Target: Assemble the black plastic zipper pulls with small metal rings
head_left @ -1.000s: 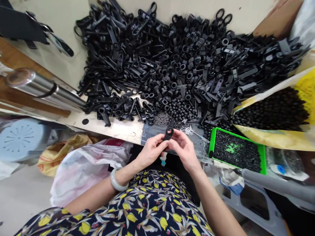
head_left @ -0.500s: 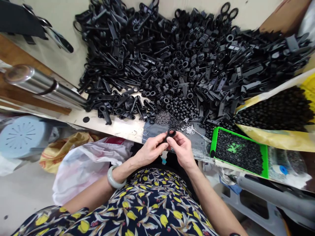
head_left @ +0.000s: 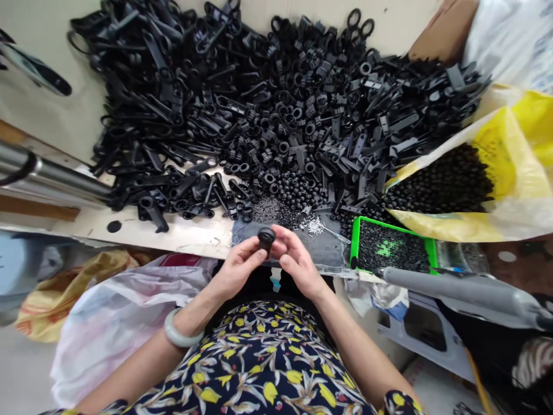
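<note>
My left hand (head_left: 237, 266) pinches a small black plastic lever with a ring end (head_left: 266, 235), its ring facing up at the table's front edge. Just to the right, my right hand (head_left: 299, 262) has its thumb apart from its curled fingers; the fingertips are beside the ring, and whether they touch it I cannot tell. Beyond the hands lie a heap of tiny springs (head_left: 266, 210), small black balls (head_left: 300, 190) and a scatter of silver pins (head_left: 314, 225). A thin screwdriver-like tool (head_left: 337, 234) rests by the pins.
Large piles of black levers (head_left: 173, 104) and flat black pieces (head_left: 389, 127) cover the back. On the right are a green tray (head_left: 355, 242) of small black parts and a yellow bag (head_left: 510, 144) of black balls. A grey power tool (head_left: 453, 294) sticks out at front right.
The camera view has shifted to the right. The ring piece has turned more upright in my left hand, and my right thumb has come away from it.
</note>
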`<state>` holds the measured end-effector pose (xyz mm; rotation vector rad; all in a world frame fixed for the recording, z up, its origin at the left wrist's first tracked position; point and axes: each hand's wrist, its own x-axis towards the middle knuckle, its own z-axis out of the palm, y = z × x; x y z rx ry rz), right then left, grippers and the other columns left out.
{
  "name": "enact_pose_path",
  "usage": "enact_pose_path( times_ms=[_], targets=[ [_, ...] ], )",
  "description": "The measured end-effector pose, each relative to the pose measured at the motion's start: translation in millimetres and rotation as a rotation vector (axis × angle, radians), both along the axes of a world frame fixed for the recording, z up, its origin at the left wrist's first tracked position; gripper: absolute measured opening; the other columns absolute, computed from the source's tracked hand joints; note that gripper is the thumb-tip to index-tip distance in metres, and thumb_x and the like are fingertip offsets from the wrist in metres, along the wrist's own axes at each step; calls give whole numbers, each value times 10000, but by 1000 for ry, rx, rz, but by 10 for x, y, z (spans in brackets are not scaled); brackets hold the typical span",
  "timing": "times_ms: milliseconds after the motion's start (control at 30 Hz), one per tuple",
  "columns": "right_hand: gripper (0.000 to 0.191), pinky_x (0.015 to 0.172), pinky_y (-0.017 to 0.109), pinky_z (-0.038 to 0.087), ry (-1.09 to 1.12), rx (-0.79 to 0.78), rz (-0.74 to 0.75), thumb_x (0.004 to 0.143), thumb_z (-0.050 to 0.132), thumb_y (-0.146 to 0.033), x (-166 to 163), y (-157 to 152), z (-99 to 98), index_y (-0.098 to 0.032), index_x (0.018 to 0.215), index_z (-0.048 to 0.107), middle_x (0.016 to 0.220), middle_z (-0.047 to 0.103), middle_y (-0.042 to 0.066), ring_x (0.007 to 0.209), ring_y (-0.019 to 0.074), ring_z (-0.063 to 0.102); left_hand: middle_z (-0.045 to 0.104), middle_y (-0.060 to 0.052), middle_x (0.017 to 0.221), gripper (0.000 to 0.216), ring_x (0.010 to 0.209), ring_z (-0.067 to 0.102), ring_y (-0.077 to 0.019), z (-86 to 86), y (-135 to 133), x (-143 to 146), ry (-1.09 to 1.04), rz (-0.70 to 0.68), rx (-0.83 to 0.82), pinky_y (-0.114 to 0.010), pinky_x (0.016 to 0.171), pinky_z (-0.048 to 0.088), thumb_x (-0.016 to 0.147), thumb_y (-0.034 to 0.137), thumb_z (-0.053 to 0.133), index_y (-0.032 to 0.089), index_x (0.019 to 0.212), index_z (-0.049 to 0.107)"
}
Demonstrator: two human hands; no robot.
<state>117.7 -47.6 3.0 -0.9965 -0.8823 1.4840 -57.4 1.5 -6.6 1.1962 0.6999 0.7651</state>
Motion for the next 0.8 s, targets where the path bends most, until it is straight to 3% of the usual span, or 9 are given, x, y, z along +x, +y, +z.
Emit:
enact_pose_path(
  times_ms=[67,100,167,267,333,400,533,633,800],
  targets=[
    [550,1093,418,534,-16,-17,-32,937,721,-567,-27,-56,-26,-341,1426,609,1504,575,46,1339,245,586,484,-71,1632,295,1468,490,-336,13,52,-21,-14,19,81,-499,1190,457,1006,454,623,277,1187,774],
    [495,1037,393,561,-17,-58,-42,958,689,-574,-50,-86,-48,-325,1384,650,1451,614,53,1268,233,626,372,-45,1704,284,1551,371,-352,28,75,-25,13,2,150,-526,1241,392,1001,454,630,279,1165,783],
    [424,844,332,599,25,-163,-26,957,679,-588,-88,-141,-95,-275,1235,742,1180,731,58,961,189,701,220,2,1763,257,1622,200,-355,61,112,-29,91,-62,296,-548,1300,283,1002,434,631,284,1133,793],
    [376,674,290,545,30,-251,-83,885,766,-582,-27,-197,-140,-240,1040,780,842,724,13,650,133,614,164,7,1776,269,1630,181,-339,67,158,-55,180,-122,419,-546,1309,266,1015,378,616,310,1233,757],
    [314,687,294,529,-172,-210,-186,883,784,-537,109,-218,-155,-244,995,770,848,722,11,676,144,619,247,-31,1753,351,1605,266,-320,17,196,-107,236,-89,439,-528,1285,323,1010,331,624,327,1355,690],
    [249,765,325,526,-540,-81,-261,916,763,-486,271,-228,-181,-247,989,764,924,730,32,805,184,654,434,-81,1653,382,1523,419,-295,-62,244,-180,293,29,423,-494,1203,440,1014,292,601,309,1392,657],
    [195,863,382,454,-1223,200,-224,1000,684,-424,460,-218,-290,-238,1014,744,1018,726,62,971,231,643,704,-95,1278,271,1165,673,-235,-135,323,-237,375,339,406,-395,953,569,1003,260,590,233,1242,714],
    [185,816,368,415,-1364,254,-208,1030,653,-407,448,-186,-375,-231,1034,712,998,727,48,932,212,644,749,-60,1105,175,1060,673,-221,-38,379,-61,471,376,576,-404,945,533,1000,260,616,230,1113,746],
    [167,788,362,399,-1404,260,-227,1028,662,-402,390,-135,-398,-239,1023,699,976,738,34,891,205,653,739,-58,1007,136,1022,612,-261,67,624,532,774,227,969,-477,918,429,1000,293,642,249,1017,769]
  ],
)
